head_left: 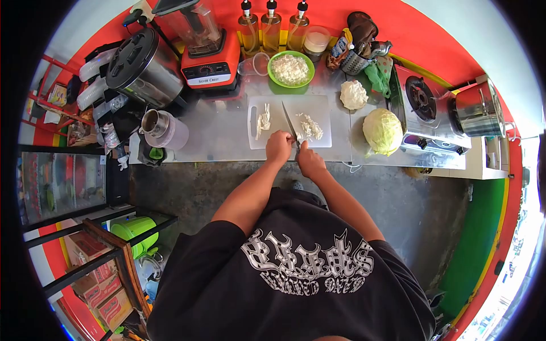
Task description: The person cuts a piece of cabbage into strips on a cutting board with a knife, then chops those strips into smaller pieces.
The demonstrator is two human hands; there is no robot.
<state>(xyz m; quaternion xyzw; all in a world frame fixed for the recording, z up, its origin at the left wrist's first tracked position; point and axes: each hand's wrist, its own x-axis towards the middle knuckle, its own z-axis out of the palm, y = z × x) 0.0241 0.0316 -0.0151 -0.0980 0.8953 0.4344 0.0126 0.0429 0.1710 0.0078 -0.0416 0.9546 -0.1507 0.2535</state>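
My right hand (311,160) is closed around the handle of a kitchen knife (289,119), whose blade points away over the white cutting board (323,102). Close beside the blade, my left hand (279,146) has its fingers curled together at the board's near edge; what they hold, if anything, is hidden. On the board's left lie pale torn strips (263,121). Small chopped white pieces (310,127) form a pile right of the blade. Behind the board, a green bowl (311,74) holds a heap of finely chopped whitish food.
A pale cabbage (382,132) and a white lumpy piece of food (354,95) sit to the right, before a gas stove (410,113). A red blender (210,62), pump bottles (271,31) and a large lidded pot (145,68) line the back and left. A jug (166,131) stands front left.
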